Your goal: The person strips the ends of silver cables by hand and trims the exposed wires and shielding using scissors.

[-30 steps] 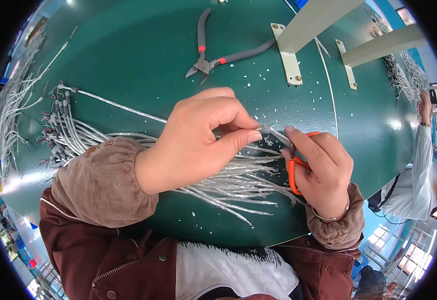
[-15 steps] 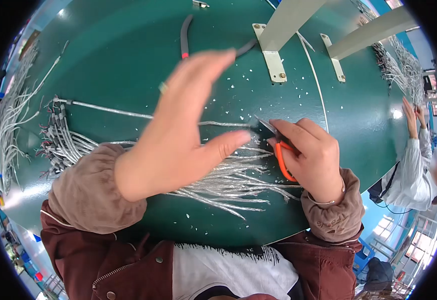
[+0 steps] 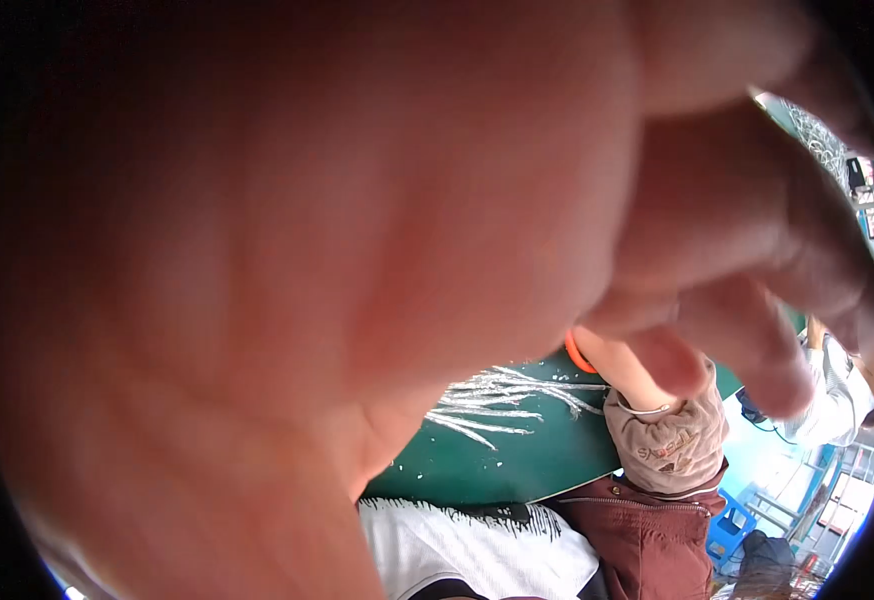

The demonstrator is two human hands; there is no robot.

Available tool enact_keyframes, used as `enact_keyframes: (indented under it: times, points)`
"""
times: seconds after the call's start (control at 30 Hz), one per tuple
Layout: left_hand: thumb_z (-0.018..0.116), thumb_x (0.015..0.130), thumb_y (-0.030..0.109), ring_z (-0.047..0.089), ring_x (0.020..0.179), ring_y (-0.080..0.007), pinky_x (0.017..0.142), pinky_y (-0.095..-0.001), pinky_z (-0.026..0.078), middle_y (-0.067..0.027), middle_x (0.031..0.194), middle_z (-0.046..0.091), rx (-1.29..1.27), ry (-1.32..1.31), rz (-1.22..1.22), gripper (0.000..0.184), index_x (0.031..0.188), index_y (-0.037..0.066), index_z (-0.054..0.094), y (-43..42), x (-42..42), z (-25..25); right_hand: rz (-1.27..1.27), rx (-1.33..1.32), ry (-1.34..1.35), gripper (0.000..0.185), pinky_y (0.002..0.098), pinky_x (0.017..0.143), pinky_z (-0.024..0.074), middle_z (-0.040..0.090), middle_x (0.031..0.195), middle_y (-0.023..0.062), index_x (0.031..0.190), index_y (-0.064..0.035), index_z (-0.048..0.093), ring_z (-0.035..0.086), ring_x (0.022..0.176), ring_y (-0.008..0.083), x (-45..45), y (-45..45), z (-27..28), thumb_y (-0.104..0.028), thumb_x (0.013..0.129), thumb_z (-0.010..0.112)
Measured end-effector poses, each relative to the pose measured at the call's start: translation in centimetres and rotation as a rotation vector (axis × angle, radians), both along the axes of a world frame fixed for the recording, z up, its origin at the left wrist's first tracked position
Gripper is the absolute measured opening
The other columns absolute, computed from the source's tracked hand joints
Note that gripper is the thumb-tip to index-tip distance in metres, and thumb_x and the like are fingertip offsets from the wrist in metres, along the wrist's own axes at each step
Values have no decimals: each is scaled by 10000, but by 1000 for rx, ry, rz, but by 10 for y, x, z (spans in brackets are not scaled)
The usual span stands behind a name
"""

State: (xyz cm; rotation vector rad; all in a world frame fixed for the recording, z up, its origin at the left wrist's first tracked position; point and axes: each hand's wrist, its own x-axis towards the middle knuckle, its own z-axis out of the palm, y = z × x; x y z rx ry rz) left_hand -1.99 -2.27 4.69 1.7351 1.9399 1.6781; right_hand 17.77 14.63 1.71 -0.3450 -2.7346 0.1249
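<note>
My left hand (image 3: 387,230) is raised right in front of the camera, blurred and covering most of the view. Its fingers stretch toward the right, somewhat bent and apart, with nothing visible in them. Behind it, only the wrist side of my right hand (image 3: 625,372) shows; its fingers are hidden. At that hand is the orange handle of the scissors (image 3: 579,355), their blades out of sight. Silver braided cables (image 3: 502,395) lie on the green table (image 3: 557,455), their ends fanned out to the left of my right sleeve.
At the far right sits another person in a light striped sleeve (image 3: 829,385). A blue stool (image 3: 729,525) stands on the floor at the lower right. More silver cables (image 3: 807,130) appear at the upper right edge.
My left hand has come up from over the cables to close before the camera, hiding the pliers, the metal brackets and most of the table. My right forearm has stayed about where it was.
</note>
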Motion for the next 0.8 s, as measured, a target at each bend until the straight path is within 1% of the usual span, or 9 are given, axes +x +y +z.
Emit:
enact_keyframes:
  times: [0.13, 0.23, 0.27, 0.3, 0.33, 0.37, 0.57, 0.73, 0.8]
  points:
    - [676, 808, 107, 558, 982, -200, 842, -300, 427, -107, 1093, 584, 23, -276, -125, 423, 1184, 4, 512, 33, 27, -24, 1, -31, -2, 266, 347, 548, 474, 566, 702, 76, 968, -90, 681, 578, 605, 262, -6, -1, 1, -112, 704, 706]
    - [673, 809, 105, 558, 984, -199, 843, -301, 426, -106, 1094, 585, 5, -415, -182, 417, 1181, 5, 515, 50, 46, -40, 20, -176, 21, 269, 352, 528, 473, 558, 694, 75, 963, -93, 682, 573, 584, 271, -5, 4, -8, -103, 695, 699]
    - [672, 809, 104, 558, 985, -199, 844, -302, 426, -105, 1094, 585, -4, -450, -183, 415, 1181, 5, 516, 50, 47, -44, 35, -301, 73, 276, 357, 536, 478, 562, 699, 79, 963, -96, 682, 579, 595, 273, 1, 7, -21, -107, 687, 695]
    - [671, 809, 103, 558, 986, -198, 844, -302, 426, -105, 1095, 586, -12, -480, -181, 413, 1180, 6, 517, 52, 47, -47, 0, -329, 23, 277, 362, 538, 480, 561, 699, 79, 964, -97, 682, 580, 595, 272, 2, 4, -20, -106, 687, 695]
    - [670, 809, 102, 558, 987, -198, 844, -302, 426, -104, 1095, 586, -14, -497, -186, 411, 1179, 6, 518, 54, 45, -48, -31, -342, -15, 278, 366, 540, 482, 560, 698, 79, 965, -98, 682, 581, 595, 271, -2, 2, -20, -104, 687, 696]
    - [669, 809, 101, 558, 987, -198, 845, -303, 425, -104, 1096, 587, -23, -515, -189, 409, 1178, 6, 519, 62, 46, -43, -30, -332, 18, 275, 362, 538, 485, 555, 694, 71, 965, -102, 683, 579, 588, 266, -3, 9, -13, -101, 690, 693]
    - [664, 810, 96, 558, 992, -196, 847, -305, 424, -102, 1098, 589, -34, -571, -196, 398, 1173, 8, 525, 64, 49, -48, 11, -290, 32, 272, 356, 538, 491, 555, 695, 61, 974, -107, 683, 582, 596, 255, -1, 11, -15, -107, 702, 687]
    - [660, 811, 92, 558, 996, -195, 849, -307, 424, -100, 1100, 591, -39, -534, -221, 389, 1169, 10, 530, 67, 53, -46, 20, -280, 43, 278, 357, 542, 496, 561, 699, 61, 980, -111, 683, 591, 608, 258, -2, 11, -21, -117, 702, 687]
    - [658, 812, 90, 558, 997, -194, 850, -308, 423, -99, 1101, 591, -30, -465, -234, 386, 1168, 11, 532, 69, 58, -45, 29, -275, 48, 278, 357, 544, 498, 562, 700, 63, 979, -111, 683, 595, 614, 259, -2, 13, -20, -120, 701, 688]
